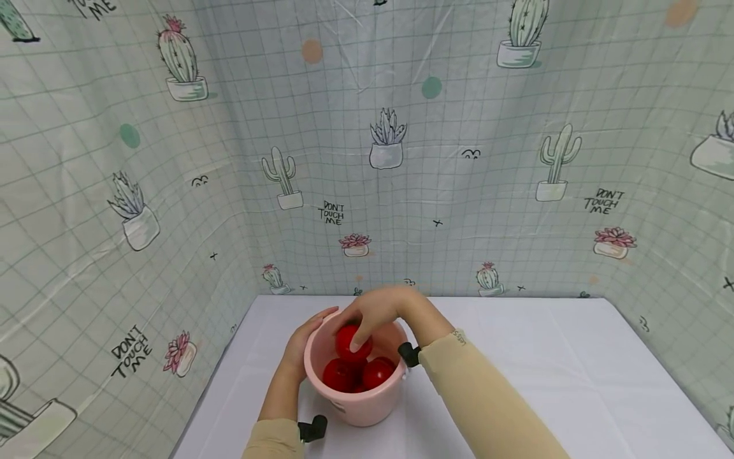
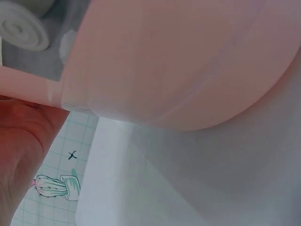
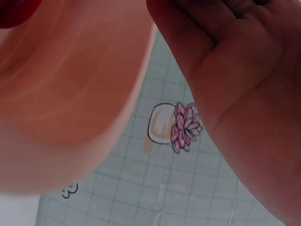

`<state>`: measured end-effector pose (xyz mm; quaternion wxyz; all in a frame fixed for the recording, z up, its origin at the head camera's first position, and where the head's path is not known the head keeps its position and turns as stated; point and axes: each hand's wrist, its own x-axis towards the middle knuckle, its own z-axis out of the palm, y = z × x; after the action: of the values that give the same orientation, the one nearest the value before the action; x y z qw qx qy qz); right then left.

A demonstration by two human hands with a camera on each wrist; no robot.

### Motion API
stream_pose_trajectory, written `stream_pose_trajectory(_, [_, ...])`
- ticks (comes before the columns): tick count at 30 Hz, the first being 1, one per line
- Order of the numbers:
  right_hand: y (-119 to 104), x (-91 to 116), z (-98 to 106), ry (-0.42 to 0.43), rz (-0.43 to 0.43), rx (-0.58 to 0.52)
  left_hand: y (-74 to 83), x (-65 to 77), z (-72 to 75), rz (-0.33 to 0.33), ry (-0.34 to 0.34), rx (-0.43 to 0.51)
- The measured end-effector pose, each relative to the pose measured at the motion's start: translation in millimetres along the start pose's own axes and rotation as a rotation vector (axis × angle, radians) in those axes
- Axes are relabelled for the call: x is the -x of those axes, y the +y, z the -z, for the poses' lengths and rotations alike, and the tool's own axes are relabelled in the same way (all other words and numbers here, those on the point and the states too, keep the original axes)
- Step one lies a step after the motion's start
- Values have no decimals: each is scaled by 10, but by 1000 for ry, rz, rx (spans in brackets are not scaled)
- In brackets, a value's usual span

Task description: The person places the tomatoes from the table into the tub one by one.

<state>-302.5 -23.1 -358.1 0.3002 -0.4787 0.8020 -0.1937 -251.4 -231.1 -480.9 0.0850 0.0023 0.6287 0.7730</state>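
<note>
A pink bucket (image 1: 367, 408) stands on the white table with several glossy red round fruits, like apples or tomatoes, inside. My left hand (image 1: 301, 344) holds the bucket's left side, fingers along the outside near the rim. In the left wrist view the palm (image 2: 26, 136) lies against the bucket wall (image 2: 164, 61), the fingers hidden. Reaching over the far rim, my right hand (image 1: 381, 307) grips the topmost red fruit (image 1: 346, 344), thumb on its near side. Below it sit two more red fruits, one left (image 1: 338, 375) and one right (image 1: 378, 371).
The white table (image 1: 516, 382) extends to the right of the bucket. A cactus-print cloth (image 1: 436, 191) hangs behind and along both sides. Small black mounts (image 1: 312, 429) are strapped at the wrists. A grey printed picture (image 2: 37, 52) shows on the bucket's side.
</note>
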Motion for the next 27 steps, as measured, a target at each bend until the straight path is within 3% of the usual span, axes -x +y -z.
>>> stream_pose_trajectory(3, [-17, -64, -27, -22, -15, -15, -2, -4, -10, 5, -4, 5])
stream_pose_trajectory(13, [-32, -165, -159, -100, -58, -209, -21, -28, -18, 1, -9, -7])
stream_pose_trajectory(27, [-44, 56, -130, -8, -6, -101, -15, 0, -2, 0, 24, -47])
